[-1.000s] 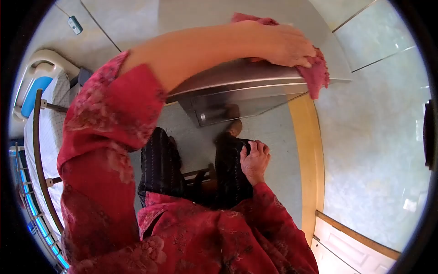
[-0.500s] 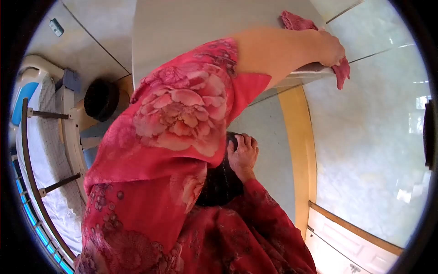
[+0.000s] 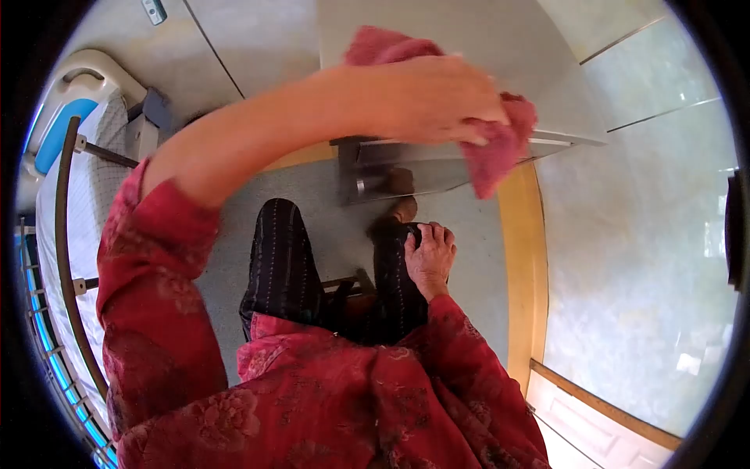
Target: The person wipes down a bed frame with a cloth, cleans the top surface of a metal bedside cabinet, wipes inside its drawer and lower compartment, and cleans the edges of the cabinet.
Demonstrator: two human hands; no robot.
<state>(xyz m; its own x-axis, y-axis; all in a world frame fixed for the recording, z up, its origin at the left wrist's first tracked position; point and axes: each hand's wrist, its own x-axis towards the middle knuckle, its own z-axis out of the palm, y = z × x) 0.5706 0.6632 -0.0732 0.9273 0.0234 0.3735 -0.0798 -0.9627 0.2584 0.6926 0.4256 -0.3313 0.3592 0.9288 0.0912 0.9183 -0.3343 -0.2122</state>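
Note:
My left hand (image 3: 445, 98) is closed around a reddish-pink cloth (image 3: 496, 168), which sticks out on both sides of the fingers and is slightly blurred. The left arm reaches across from the left, over the near edge of a pale grey tabletop (image 3: 508, 43). Whether the cloth touches that top, I cannot tell. My right hand (image 3: 431, 258) lies on my right knee, fingers spread over the dark patterned trousers (image 3: 281, 250), holding nothing.
At the left stands a bed with a cream and blue headboard (image 3: 82, 74) and a brown side rail (image 3: 66, 227). A glossy pale wall (image 3: 625, 234) runs along the right, above a yellow floor strip (image 3: 522, 258). Below the tabletop is a dark shelf-like part (image 3: 359, 168).
My left hand, still gripping the cloth, has come back leftward and nearer from the tabletop's far right edge. The arm now bends at the elbow. My right hand stays on the knee.

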